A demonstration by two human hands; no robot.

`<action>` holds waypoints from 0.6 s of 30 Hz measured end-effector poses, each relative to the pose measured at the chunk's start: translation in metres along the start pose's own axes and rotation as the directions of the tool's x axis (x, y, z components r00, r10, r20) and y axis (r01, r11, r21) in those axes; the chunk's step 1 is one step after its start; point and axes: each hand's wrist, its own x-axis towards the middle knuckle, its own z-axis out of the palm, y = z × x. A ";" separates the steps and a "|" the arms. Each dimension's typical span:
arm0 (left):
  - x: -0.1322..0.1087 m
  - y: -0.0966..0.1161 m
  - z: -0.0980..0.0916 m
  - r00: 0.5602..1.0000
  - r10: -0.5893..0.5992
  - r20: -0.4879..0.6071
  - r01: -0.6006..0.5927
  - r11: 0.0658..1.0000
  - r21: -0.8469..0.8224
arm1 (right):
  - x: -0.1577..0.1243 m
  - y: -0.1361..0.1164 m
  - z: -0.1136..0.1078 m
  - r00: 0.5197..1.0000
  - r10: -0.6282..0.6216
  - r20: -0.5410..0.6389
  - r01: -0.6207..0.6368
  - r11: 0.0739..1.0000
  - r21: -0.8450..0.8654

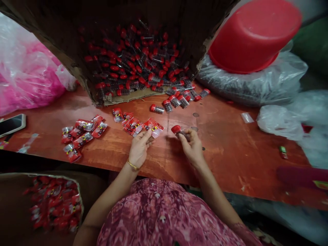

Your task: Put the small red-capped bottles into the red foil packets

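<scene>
Right grip (pixel 192 147) pinches vial (pixel 177 130) | left grip (pixel 139 147) apparently pinches packet (pixel 154 126) | bare tabletop (pixel 166 155) between, edge under wrists

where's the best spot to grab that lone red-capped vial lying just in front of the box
Probably pinch the lone vial across its clear body from above, fingers on its near and far sides. It lies flat on the table, red cap to the left, with bare wood around it. The right hand holds a second vial.

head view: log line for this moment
left hand: touching red printed plastic sachet | right hand: holding small red-capped clear vial | surface: red wooden table
</scene>
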 end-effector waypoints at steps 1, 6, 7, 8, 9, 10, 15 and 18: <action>-0.001 0.001 0.000 1.000 0.012 -0.003 -0.012 1.000 0.008 | -0.004 -0.008 -0.002 0.997 0.036 0.061 -0.043 0.992 0.122; -0.007 0.002 0.005 0.997 0.077 0.011 -0.078 0.995 0.054 | -0.018 -0.047 -0.008 0.909 0.149 0.390 -0.299 0.884 0.359; -0.008 0.001 0.005 0.995 0.093 0.024 -0.095 0.993 0.069 | -0.019 -0.050 -0.007 0.898 0.155 0.413 -0.323 0.868 0.376; -0.009 0.001 0.006 0.993 0.108 0.038 -0.111 0.990 0.087 | -0.020 -0.052 -0.006 0.890 0.157 0.428 -0.338 0.857 0.389; -0.010 0.000 0.005 0.991 0.121 0.055 -0.126 0.986 0.107 | -0.020 -0.053 -0.004 0.885 0.157 0.438 -0.347 0.849 0.399; -0.011 -0.001 0.005 0.988 0.131 0.075 -0.140 0.982 0.129 | -0.019 -0.052 -0.001 0.885 0.153 0.440 -0.349 0.843 0.408; -0.011 -0.003 -0.002 0.971 0.201 0.131 -0.227 0.946 0.229 | -0.016 -0.048 0.005 0.895 0.152 0.419 -0.344 0.834 0.431; -0.009 -0.002 -0.006 0.965 0.210 0.158 -0.244 0.942 0.232 | -0.015 -0.048 0.006 0.905 0.164 0.393 -0.330 0.853 0.404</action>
